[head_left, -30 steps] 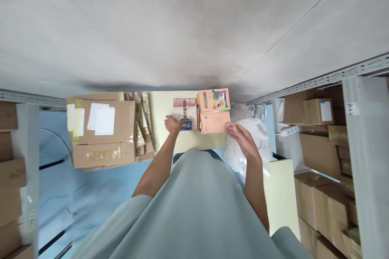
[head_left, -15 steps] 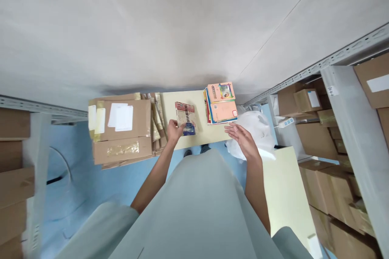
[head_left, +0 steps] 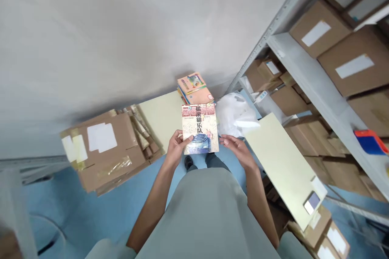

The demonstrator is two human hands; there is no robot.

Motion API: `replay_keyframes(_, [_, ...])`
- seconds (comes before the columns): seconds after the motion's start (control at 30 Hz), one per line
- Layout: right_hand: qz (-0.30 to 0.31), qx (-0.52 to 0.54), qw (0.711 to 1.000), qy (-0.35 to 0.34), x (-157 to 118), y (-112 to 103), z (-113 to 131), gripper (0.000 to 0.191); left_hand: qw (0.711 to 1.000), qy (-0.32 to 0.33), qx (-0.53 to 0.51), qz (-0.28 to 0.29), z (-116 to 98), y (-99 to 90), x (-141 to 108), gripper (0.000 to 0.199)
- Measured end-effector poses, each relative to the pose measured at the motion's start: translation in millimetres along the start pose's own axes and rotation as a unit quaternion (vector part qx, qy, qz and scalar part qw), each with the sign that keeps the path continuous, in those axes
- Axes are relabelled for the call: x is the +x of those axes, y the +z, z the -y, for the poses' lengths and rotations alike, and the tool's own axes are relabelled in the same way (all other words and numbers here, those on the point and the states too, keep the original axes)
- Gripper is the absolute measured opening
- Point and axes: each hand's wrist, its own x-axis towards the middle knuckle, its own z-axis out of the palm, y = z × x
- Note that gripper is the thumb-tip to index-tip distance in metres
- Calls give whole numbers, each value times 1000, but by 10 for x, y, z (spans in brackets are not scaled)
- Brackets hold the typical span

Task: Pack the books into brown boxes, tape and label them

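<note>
A book (head_left: 199, 127) with a cream cover, a red brick pattern on top and dark vertical characters is held up in front of me. My left hand (head_left: 178, 145) grips its lower left edge, thumb on the cover. Just off its lower right edge is my right hand (head_left: 237, 147), fingers loosely stretched and apart. Behind the held book, a stack of books (head_left: 196, 89) with peach covers rests on the cream table (head_left: 161, 111) by the wall; the held book hides part of the stack's front.
Flattened cardboard boxes (head_left: 106, 145) lie at the table's left end. A white plastic bag (head_left: 235, 113) sits to the right, beside a second cream table (head_left: 279, 162) bearing a phone (head_left: 311, 202). Shelving with cardboard boxes (head_left: 322, 28) lines the right side.
My left hand has lifted the book off the table and brought it closer to me. My right hand has come near its right edge. The view has turned to the right.
</note>
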Motion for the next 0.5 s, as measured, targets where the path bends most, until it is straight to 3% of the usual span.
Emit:
replay_keyframes(0.13, [-64, 22, 996, -61, -267, -302, 41, 58, 994, -1, 32, 100, -21, 605, -85, 63])
replay_keyframes(0.27, [-155, 59, 979, -115, -509, -730, -9, 49, 980, -2, 82, 179, 88, 1251, -126, 61])
replay_keyframes(0.5, [-274, 138, 942, -137, -945, -1834, -296, 45, 943, -63, 180, 274, 607, 2568, -95, 62])
